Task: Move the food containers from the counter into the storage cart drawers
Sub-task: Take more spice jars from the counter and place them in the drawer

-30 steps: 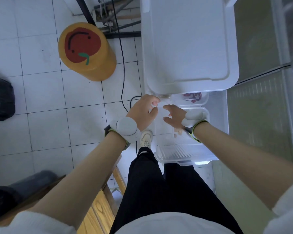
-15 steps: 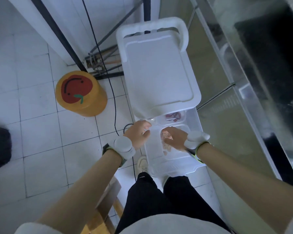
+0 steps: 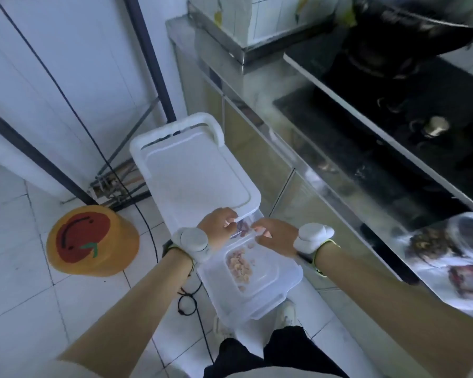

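Observation:
The white storage cart [image 3: 191,170] stands beside the steel counter, and its top drawer [image 3: 260,309] is pulled out toward me. In the drawer's near part lies a clear container of pale pink food [image 3: 241,264]. Behind it, half under the cart top, sits a second clear container of dark reddish food [image 3: 242,227]. My left hand [image 3: 216,225] and my right hand [image 3: 277,236] meet at that far container, fingers curled on its near rim from either side. Clear containers of food [image 3: 448,249], blurred, rest on the counter at the right.
An orange round stool with a tomato face [image 3: 90,241] stands on the tiled floor left of the cart. A black cable [image 3: 186,304] runs along the floor by the drawer. A black stove [image 3: 393,118] and wok fill the counter's far part. My legs are just below the drawer.
The view has tilted up, bringing the counter and stove into sight. Both hands have shifted from the near container toward the far one under the cart top.

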